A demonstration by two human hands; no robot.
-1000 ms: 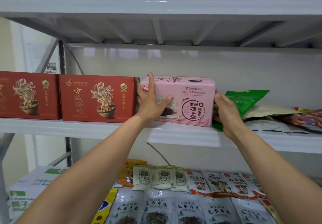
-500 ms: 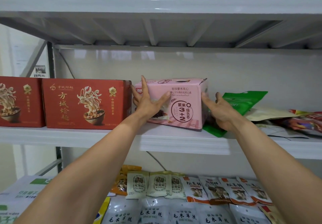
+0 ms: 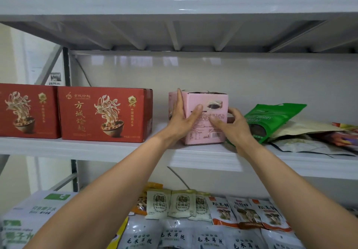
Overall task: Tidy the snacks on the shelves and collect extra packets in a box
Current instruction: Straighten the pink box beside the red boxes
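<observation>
Head view: pink box [image 3: 205, 101] print blurred, partly under right hand [image 3: 235, 130].

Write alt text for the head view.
Left hand presses and right hand grips a pink box standing end-on on a white shelf, between a red noodle box and a green pouch. Snack packets lie below.

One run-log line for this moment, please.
pink box: on middle shelf | left hand: presses left side | right hand: grips right side | green pouch: beside right hand
</observation>
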